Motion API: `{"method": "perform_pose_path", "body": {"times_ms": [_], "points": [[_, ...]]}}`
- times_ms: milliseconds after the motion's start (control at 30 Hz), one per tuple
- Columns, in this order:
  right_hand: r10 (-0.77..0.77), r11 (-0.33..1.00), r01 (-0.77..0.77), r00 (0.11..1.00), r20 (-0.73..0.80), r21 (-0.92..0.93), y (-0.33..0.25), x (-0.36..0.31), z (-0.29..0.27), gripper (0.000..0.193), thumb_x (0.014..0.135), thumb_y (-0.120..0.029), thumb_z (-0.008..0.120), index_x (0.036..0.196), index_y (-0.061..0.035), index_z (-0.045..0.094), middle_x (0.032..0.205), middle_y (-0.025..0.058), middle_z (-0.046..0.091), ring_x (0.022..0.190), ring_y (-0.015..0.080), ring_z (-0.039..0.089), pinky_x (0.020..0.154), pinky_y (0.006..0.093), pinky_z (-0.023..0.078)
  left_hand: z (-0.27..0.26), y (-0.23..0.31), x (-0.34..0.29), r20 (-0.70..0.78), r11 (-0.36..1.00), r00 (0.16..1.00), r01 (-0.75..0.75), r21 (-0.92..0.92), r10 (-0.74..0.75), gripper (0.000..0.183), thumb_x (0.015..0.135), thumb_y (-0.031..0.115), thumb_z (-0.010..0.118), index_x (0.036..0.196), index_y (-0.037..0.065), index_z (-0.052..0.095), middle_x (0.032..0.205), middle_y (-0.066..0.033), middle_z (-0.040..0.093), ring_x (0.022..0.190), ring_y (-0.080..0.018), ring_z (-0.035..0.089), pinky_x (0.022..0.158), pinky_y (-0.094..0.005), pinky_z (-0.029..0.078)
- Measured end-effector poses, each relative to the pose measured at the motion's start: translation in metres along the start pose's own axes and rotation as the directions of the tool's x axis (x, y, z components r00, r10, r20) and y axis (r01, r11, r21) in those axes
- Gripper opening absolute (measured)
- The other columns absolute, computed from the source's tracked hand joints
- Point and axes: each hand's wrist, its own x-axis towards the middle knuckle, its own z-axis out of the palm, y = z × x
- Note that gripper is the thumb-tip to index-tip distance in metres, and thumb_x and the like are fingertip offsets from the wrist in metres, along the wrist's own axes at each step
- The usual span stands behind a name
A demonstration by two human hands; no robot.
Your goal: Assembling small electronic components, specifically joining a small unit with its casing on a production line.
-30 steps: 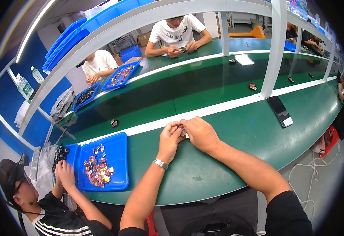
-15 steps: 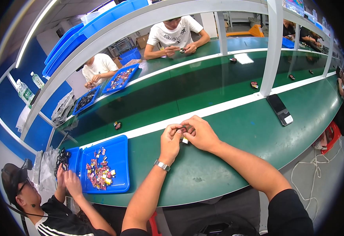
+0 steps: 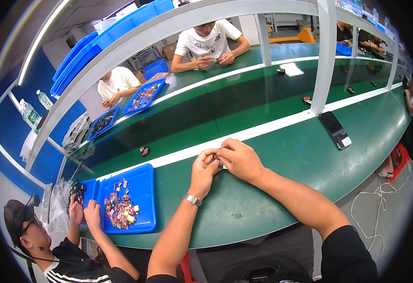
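Over the near green tabletop (image 3: 272,188), my two hands meet around one small part. My left hand (image 3: 202,172), wearing a metal watch on its wrist, grips a little dark-red and black piece (image 3: 216,157) between thumb and fingers. From the other side, the closed fingers of my right hand (image 3: 241,162) pinch the same piece. Fingers cover most of it, so its exact kind cannot be made out. To the left of my hands stands a blue tray (image 3: 153,200) with many small red, yellow and white pieces (image 3: 121,210).
A dark phone (image 3: 334,129) lies right of my hands. Beyond the white rail (image 3: 187,153), a green conveyor belt (image 3: 216,120) carries several small parts, one nearby (image 3: 144,151). A grey post (image 3: 323,61) rises there. At left a co-worker (image 3: 65,250) handles black pieces; others sit across.
The small piece has turned in my fingers, and its yellow-white end is now mostly hidden. My right fingers have shifted slightly. The left co-worker's hands have moved a little apart.
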Motion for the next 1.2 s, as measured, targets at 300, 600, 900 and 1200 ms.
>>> {"method": "perform_pose_path", "body": {"times_ms": [300, 600, 900, 1200], "points": [[-0.039, 0.992, 0.035, 0.999, -0.035, -0.12, 0.0, -0.003, 0.008, 0.01, 0.079, -0.008, 0.07, 0.086, -0.0044, 0.065, 0.092, 0.0062, 0.06, 0.084, 0.0244, 0.062, 0.068, 0.036, 0.055, 0.0, 0.003, 0.001, 0.031, 0.994, 0.999, 0.02, -0.111, -0.017, 0.031, 0.094, -0.002, 0.051, 0.125, 0.004, 0.05, 0.115, -0.0044, 0.061, 0.104, -0.0145, 0.06, 0.091, -0.0344, 0.052], [-0.149, 0.956, 0.127, 0.987, -0.065, -0.264, 0.004, -0.009, 0.017, 0.011, 0.069, -0.007, 0.064, 0.076, -0.003, 0.058, 0.088, 0.0079, 0.053, 0.079, 0.0227, 0.058, 0.059, 0.0316, 0.056, 0.0, 0.001, 0.001, 0.028, 0.993, 0.999, 0.021, -0.12, -0.018, 0.031, 0.095, -0.004, 0.048, 0.125, 0.001, 0.048, 0.118, -0.008, 0.06, 0.103, -0.0159, 0.061, 0.092, -0.0343, 0.053], [-0.204, 0.941, 0.164, 0.973, -0.111, -0.295, 0.006, -0.011, 0.018, 0.009, 0.069, -0.008, 0.063, 0.075, -0.0025, 0.059, 0.089, 0.0075, 0.055, 0.078, 0.0216, 0.057, 0.062, 0.0312, 0.054, -0.004, -0.002, 0.002, 0.072, 0.994, 0.997, 0.016, -0.107, -0.008, 0.035, 0.094, -0.001, 0.051, 0.128, 0.003, 0.047, 0.123, -0.0081, 0.06, 0.109, -0.0168, 0.058, 0.094, -0.0355, 0.05], [-0.085, 0.992, 0.069, 0.984, -0.156, -0.107, -0.005, -0.011, 0.016, 0.018, 0.076, -0.008, 0.068, 0.092, -0.0003, 0.064, 0.109, 0.0107, 0.06, 0.087, 0.0271, 0.06, 0.076, 0.0369, 0.053, -0.009, -0.003, 0.003, 0.045, 0.98, 0.998, -0.027, -0.196, 0.036, 0.036, 0.094, -0.001, 0.049, 0.13, 0.0, 0.045, 0.123, -0.0104, 0.057, 0.11, -0.0189, 0.057, 0.095, -0.0365, 0.05]]}}
